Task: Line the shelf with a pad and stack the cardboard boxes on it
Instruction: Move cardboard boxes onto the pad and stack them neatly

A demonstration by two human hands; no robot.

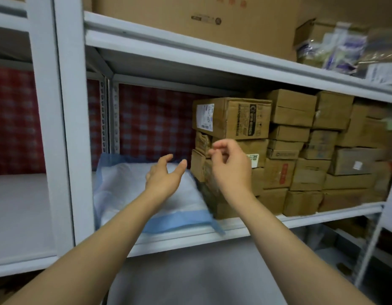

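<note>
Metal shelf (212, 230): white, the middle level of the rack; it carries the pad on its left part and the boxes on its right part.
Cardboard boxes (300, 164): brown, piled several high from the middle of the shelf to its right end. The leftmost pile is topped by a labelled box (232, 117). None sits on the open face of the pad, so stacking there looks not yet begun.
Pad (129, 186): white with a blue border, spread over the left part of the shelf and a little rumpled, its front edge hanging over the rail. Its right edge meets the foot of the boxes; whether it runs under them cannot be told. The lining step looks done or close to it.
Left hand (164, 175): over the pad, fingers spread and relaxed, holding nothing.
Right hand (230, 166): in front of the leftmost pile, fingers loosely curled, nothing seen in them.
</note>
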